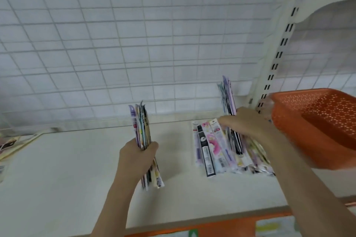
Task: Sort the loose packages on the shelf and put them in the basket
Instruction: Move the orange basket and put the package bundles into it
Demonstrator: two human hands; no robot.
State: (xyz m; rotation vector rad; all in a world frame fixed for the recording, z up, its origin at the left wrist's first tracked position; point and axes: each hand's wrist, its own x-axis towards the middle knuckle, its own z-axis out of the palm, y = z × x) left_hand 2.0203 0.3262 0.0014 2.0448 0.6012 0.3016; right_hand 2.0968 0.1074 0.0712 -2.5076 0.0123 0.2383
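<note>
From the head camera I see the shelf (77,169), pale and flat, backed by a wire grid (134,44). My left hand (137,157) is wrapped round a bundle of packages (141,127), held upright above the shelf's middle. My right hand (248,123) reaches over a heap of loose packages (210,150) lying on the shelf to the right of the bundle; its fingers seem to hold a few standing packages (228,96), though blur keeps me from telling whether they are gripped. The orange basket (312,121) sits at the shelf's right end, just beside that hand, next to the slotted post (279,54).
</note>
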